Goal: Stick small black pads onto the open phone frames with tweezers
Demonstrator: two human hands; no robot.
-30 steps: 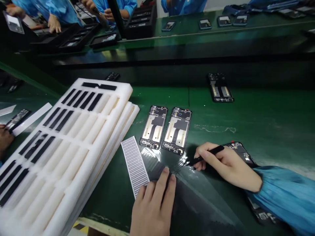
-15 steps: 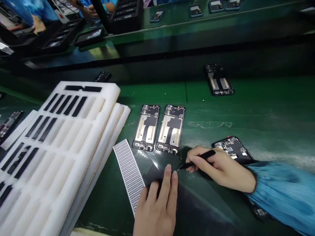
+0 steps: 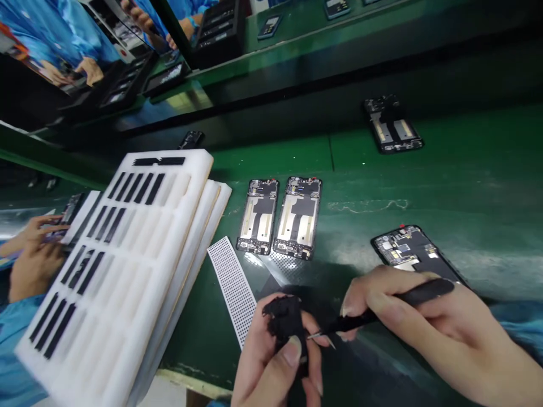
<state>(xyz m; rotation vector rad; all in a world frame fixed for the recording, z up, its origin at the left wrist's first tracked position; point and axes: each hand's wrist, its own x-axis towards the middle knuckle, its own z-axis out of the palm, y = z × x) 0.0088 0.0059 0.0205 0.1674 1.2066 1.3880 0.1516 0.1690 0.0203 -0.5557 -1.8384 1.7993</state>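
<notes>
My left hand [image 3: 275, 362] is closed round a small crumpled black piece [image 3: 285, 317], lifted off the green bench [image 3: 466, 186]. My right hand [image 3: 428, 319] grips black tweezers [image 3: 382, 310] like a pen, their metal tip touching that black piece. Just beyond my hands lie a white perforated strip [image 3: 233, 285] and a glossy clear sheet [image 3: 280, 277]. Two open phone frames [image 3: 280, 217] lie side by side past them. A third phone frame [image 3: 409, 251] rests close to my right hand.
A stack of white foam trays [image 3: 139, 249] holding several black strips fills the left. Another phone frame [image 3: 392, 125] lies far right. A co-worker's hands [image 3: 36, 254] hold a phone at the left edge. Black trays [image 3: 127, 85] and other people sit beyond the raised conveyor.
My left hand rose from lying flat on the clear sheet and now pinches a black piece. My right hand moved nearer and left, bringing the tweezers' tip to that piece.
</notes>
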